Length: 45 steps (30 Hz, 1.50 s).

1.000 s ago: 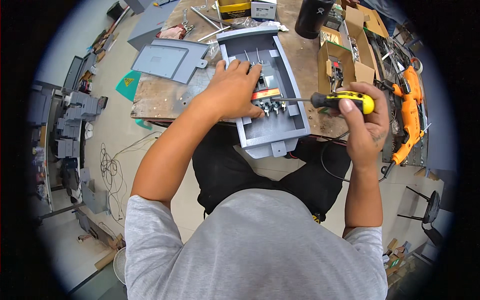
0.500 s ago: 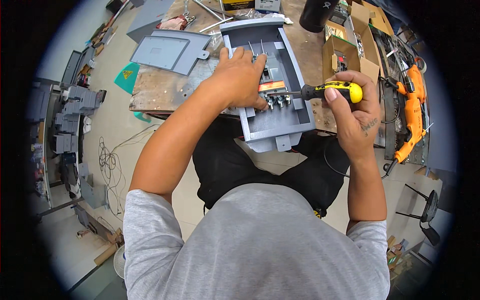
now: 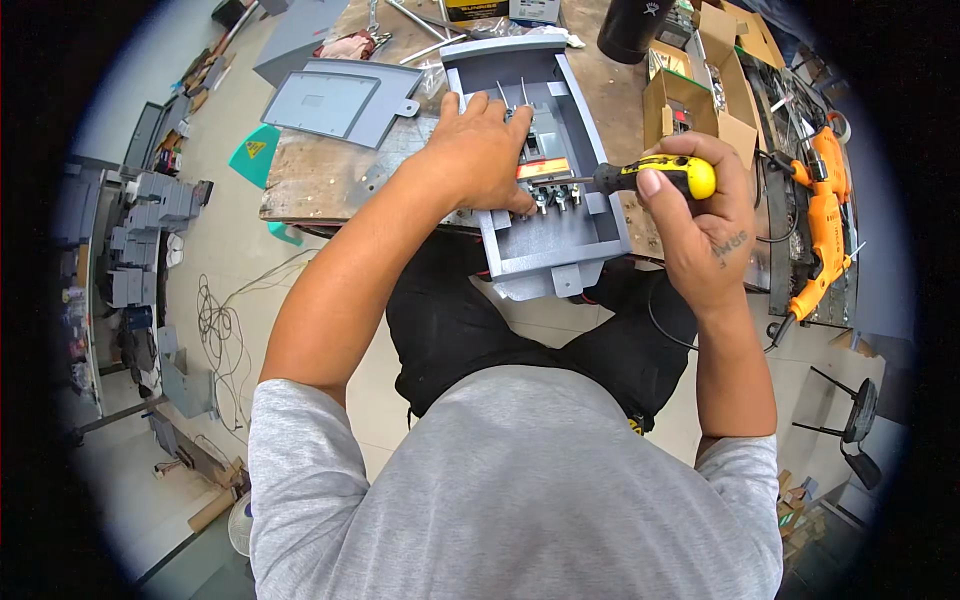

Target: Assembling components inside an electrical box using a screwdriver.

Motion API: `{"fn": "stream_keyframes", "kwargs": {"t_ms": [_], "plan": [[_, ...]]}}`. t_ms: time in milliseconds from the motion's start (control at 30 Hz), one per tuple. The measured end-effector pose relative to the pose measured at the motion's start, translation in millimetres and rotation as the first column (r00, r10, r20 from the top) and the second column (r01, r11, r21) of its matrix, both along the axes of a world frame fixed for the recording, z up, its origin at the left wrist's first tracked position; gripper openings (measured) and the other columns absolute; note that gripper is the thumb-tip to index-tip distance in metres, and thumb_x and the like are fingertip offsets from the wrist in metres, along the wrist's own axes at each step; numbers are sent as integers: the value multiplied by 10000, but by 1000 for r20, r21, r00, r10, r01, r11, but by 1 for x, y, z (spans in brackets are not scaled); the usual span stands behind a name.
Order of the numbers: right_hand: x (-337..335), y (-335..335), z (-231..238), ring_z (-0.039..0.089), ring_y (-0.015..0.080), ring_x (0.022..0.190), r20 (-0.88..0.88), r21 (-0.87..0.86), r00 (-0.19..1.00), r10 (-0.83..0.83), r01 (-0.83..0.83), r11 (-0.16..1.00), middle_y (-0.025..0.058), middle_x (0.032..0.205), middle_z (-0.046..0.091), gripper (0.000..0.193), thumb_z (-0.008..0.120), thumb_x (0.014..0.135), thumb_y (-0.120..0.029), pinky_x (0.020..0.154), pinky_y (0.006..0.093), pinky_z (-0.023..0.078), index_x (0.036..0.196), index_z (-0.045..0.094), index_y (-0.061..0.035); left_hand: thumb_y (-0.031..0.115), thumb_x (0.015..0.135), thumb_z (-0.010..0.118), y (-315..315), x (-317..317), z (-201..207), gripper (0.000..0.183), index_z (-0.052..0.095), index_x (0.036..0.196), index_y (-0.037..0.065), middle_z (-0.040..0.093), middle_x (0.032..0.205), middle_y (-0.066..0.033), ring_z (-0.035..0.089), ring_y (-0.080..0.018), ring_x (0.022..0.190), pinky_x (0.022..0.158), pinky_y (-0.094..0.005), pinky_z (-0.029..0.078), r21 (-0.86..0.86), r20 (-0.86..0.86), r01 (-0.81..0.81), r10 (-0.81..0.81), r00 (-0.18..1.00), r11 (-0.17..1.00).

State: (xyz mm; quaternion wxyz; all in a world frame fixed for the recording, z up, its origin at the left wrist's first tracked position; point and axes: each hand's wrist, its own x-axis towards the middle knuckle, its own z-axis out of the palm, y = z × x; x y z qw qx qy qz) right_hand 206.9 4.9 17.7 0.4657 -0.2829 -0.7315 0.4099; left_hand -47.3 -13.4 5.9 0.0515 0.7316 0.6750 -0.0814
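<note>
A grey metal box (image 3: 522,258) lies open-topped across the table's near edge. Inside it sits a switch assembly (image 3: 541,168) with an orange-and-white strip and several bolted terminals. My left hand (image 3: 478,152) spans the box's left wall, its fingers spread and arched; the thumb rests by the terminals, and the palm hides part of the assembly. My right hand (image 3: 705,215) is wrapped round the yellow-and-black handle of a screwdriver (image 3: 655,176). The shaft points left over the box wall, its tip at the assembly just below the strip.
At left on the wooden table (image 3: 315,185) lies a grey cover panel (image 3: 340,102). Metal rods (image 3: 420,22) lie at the back. A black bottle (image 3: 632,28) and open cardboard boxes (image 3: 682,92) stand at back right. Beyond them is an orange power drill (image 3: 828,215).
My right hand and the screwdriver have shifted slightly left and up, with the handle turned a little. The left hand and the box have hardly moved.
</note>
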Motion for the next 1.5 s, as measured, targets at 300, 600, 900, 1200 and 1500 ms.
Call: {"fn": "stream_keyframes", "kwargs": {"t_ms": [300,600,900,1200,1500], "plan": [[1,-1,6,625,84,891,66,45,998,-19,17,999,40,1032,647,284,703,981,-39,786,224,519,1238,584,-22,574,695,875,1,1,-2,1149,393,1569,4,536,1476,-264,397,-432,1471,1228,-632,207,27,5,9,-9,1000,1000],[3,-1,27,686,249,979,254,422,954,158,-256,870,157,1109,677,292,734,864,19,877,343,542,1130,616,-9,581,702,870,2,1,1,1147,394,1571,2,534,1485,-268,395,-431,1476,1222,-630,211,20,-2,12,-12,1000,1000],[-15,3,54,677,330,955,477,448,794,378,-589,672,138,1046,661,296,714,813,8,823,390,542,1089,617,-36,592,708,864,6,-4,-5,1156,382,1581,6,529,1493,-275,392,-439,1479,1223,-642,205,23,-8,8,-8,1000,1000],[-46,38,74,651,238,842,429,154,867,255,-349,924,123,969,652,276,725,910,-124,766,349,521,1149,615,-38,575,688,872,19,-14,4,1036,488,1472,16,628,1337,-244,508,-417,1355,1198,-642,252,51,16,80,-81,997,995],[-64,49,85,620,195,748,430,179,883,188,-288,941,132,823,630,246,693,899,-149,699,338,507,1090,588,-36,635,642,852,37,-34,12,1019,546,1448,92,686,1254,-187,584,-370,1273,1087,-497,345,-5,25,86,-86,996,996]]}}
